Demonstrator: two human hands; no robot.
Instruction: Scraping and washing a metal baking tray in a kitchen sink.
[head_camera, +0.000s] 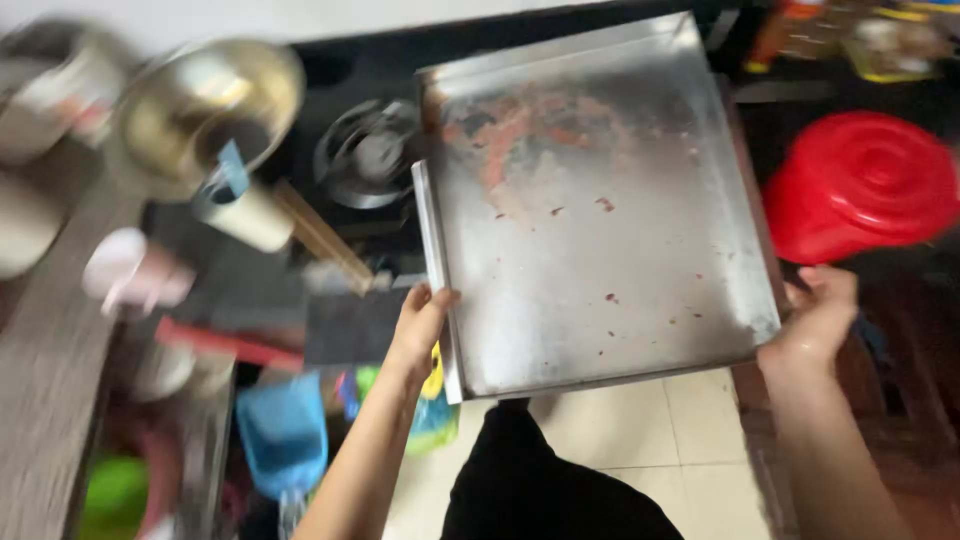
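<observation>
A large square steel tray (600, 210), smeared with reddish residue, is held level between both hands above the stove burner (368, 152). The left hand (420, 325) grips the tray's near-left rim, fingers curled around it; the right hand (820, 315) clasps its near-right corner. A red basin (865, 185) lies just right of the tray.
</observation>
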